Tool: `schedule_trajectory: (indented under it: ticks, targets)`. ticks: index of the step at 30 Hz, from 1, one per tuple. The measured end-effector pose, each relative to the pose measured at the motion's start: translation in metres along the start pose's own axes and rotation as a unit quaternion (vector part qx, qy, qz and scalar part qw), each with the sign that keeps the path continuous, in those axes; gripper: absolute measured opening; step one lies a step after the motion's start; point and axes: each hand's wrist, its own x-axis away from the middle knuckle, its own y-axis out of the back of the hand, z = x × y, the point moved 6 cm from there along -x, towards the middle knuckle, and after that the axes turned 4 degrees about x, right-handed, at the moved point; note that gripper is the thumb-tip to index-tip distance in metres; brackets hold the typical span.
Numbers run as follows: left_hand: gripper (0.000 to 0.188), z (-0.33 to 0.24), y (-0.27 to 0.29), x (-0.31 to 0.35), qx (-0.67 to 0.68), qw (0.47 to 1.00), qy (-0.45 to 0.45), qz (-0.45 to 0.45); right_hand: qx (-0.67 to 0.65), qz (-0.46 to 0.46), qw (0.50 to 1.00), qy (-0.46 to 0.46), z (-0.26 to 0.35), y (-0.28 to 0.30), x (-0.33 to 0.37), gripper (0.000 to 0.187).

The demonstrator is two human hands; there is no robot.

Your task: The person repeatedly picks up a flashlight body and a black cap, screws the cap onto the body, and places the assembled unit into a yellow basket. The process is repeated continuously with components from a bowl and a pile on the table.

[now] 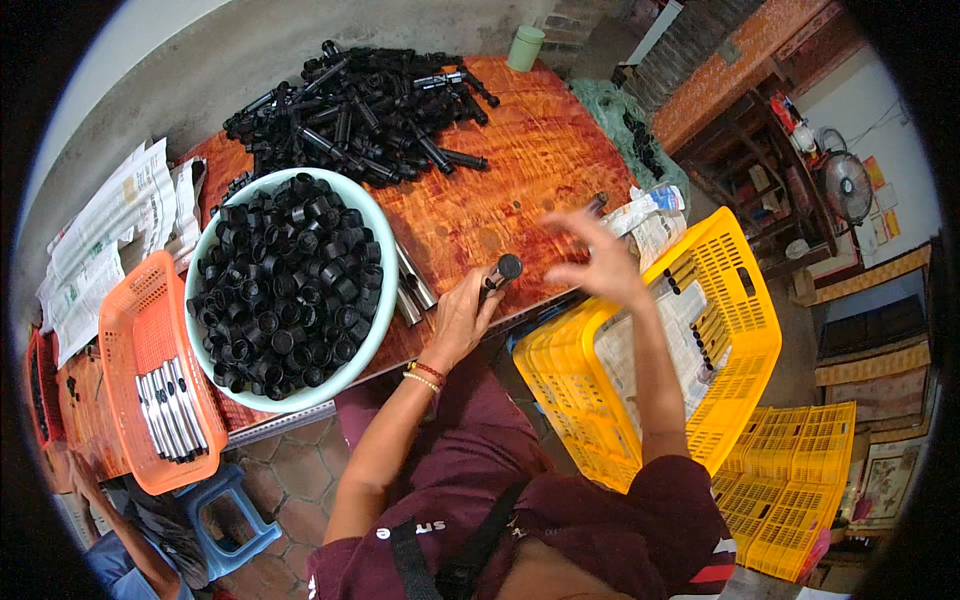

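My left hand (pixel 462 322) is closed around a black-capped tube (pixel 508 267) above the table's front edge; most of the tube's body is hidden. To its right, my right hand (pixel 600 262) has its fingers spread, a little blurred, with nothing seen in it. A small dark cylinder end (pixel 598 203) shows just beyond that hand; whether it lies on the table I cannot tell. On my left stands a pale green basin (pixel 378 345) heaped with black caps (pixel 285 280). Several silver tubes (pixel 412 285) lie between the basin and my left hand.
Black tubular parts (pixel 350 120) are piled at the back of the wooden table (pixel 540 130). A yellow crate (pixel 745 340) with paper and dark tubes stands at right, an orange basket (pixel 150 470) of silver tubes at left. Another person's arm (pixel 120 515) shows at lower left, near a blue stool (pixel 235 555).
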Motion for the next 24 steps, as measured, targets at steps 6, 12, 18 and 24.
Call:
schedule_trajectory:
  ticks: [6,12,18,24]
  targets:
    - [0.024,-0.002,-0.001,0.0,-0.005,1.0,-0.007,-0.008,0.405,-0.021,0.909,-0.098,-0.087,0.036,-0.03,0.041]
    - [0.025,-0.003,0.002,0.002,-0.014,1.0,-0.007,-0.023,0.707,0.292,0.643,-0.029,-0.135,-0.037,-0.061,0.025]
    - [0.026,-0.007,0.0,0.0,-0.018,1.0,-0.009,-0.002,0.612,0.372,0.668,-0.202,-0.201,-0.047,-0.067,0.024]
    - [0.026,-0.006,0.001,0.0,-0.008,0.999,-0.024,-0.024,0.329,0.169,0.907,-0.201,-0.12,0.009,-0.057,0.036]
